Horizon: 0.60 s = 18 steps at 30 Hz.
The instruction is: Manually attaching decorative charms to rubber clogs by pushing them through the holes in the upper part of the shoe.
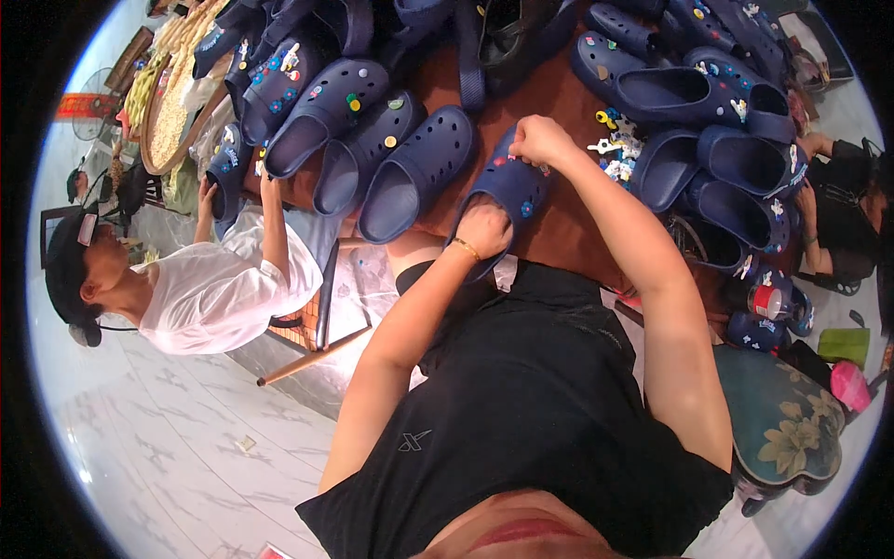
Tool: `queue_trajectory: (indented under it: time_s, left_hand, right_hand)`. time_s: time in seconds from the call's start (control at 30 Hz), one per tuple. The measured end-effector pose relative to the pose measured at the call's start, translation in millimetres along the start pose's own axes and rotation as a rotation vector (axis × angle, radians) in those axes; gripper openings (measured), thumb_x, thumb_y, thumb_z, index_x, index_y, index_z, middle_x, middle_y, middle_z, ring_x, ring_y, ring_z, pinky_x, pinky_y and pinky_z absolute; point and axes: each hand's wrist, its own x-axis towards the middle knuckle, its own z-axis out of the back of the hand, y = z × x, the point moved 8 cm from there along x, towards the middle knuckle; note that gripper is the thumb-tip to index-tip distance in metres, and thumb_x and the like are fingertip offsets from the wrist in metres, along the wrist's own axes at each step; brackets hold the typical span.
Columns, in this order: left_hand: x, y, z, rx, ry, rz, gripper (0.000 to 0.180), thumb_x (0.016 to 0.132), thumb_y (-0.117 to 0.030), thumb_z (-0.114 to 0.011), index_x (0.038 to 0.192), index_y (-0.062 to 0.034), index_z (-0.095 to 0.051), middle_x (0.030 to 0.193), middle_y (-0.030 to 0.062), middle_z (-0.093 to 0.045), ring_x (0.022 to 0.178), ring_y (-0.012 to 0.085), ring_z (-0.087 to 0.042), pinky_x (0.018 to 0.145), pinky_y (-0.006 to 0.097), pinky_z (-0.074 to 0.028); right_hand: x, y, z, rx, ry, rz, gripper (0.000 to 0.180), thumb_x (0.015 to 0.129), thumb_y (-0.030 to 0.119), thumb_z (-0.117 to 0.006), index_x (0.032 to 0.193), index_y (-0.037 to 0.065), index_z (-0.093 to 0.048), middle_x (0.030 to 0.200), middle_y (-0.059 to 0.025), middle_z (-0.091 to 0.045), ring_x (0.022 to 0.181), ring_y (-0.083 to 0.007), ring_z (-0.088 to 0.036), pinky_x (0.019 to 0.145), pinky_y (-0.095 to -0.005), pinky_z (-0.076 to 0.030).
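Handling of a decorated clog at the near edge of a brown table. The navy clog [510, 186] is held at the table's [570, 224] near edge, its toe directed toward the far edge and its heel toward the wearer's lap; whether the sole is borne by the table cannot be told. The left hand [486, 228] is inserted through the foot opening, its fingers hidden beneath the upper. The right hand [540, 142] is closed narrowly in a pinch at the toe; whether a charm is gripped there cannot be told. A blue flower charm [528, 211] is seen on the upper's right side. Loose charms [615, 168] are gathered farther right, near the stacked clogs [666, 168] along the table's right side; to the left, another clog [419, 177] is placed just beside the held one.

For sound working, as judged here, the upper should be backed from within, directly beneath the pinch, so that flexing is prevented. Any charm's stem should be aligned squarely with its hole, pressure should be applied straight down, and the seating should be checked by the inner fingers.
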Motion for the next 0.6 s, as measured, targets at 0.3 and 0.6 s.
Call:
queue_trajectory:
  time_s: [0.3,0.6]
  left_hand:
    - [-2.4,-2.6,0.2,-0.002,-0.016,-0.046,0.02,0.071,-0.02,-0.054,0.066,-0.0002,-0.056,0.072,0.0207,-0.056,0.072,0.0366,-0.056,0.068,0.046,-0.045]
    - [-3.6,5.9,7.7,-0.255,0.007,-0.078,0.02,0.077,-0.015,-0.051,0.08,0.0035,-0.054,0.083,0.0235,-0.054,0.083,0.0391,-0.053,0.074,0.044,-0.042]
  right_hand:
    - [-0.5,26.9,8.5,-0.37,0.1,-0.165,0.034,0.066,0.019,-0.07,0.096,0.005,-0.066,0.103,-0.0145,-0.063,0.096,-0.029,-0.061,0.079,-0.0375,-0.049]
    - [-26.4,5.6,14.1,-0.034,-0.345,0.122,0.024,0.069,0.028,-0.067,0.075,0.005,-0.062,0.081,-0.0171,-0.063,0.077,-0.0355,-0.061,0.067,-0.0433,-0.048]
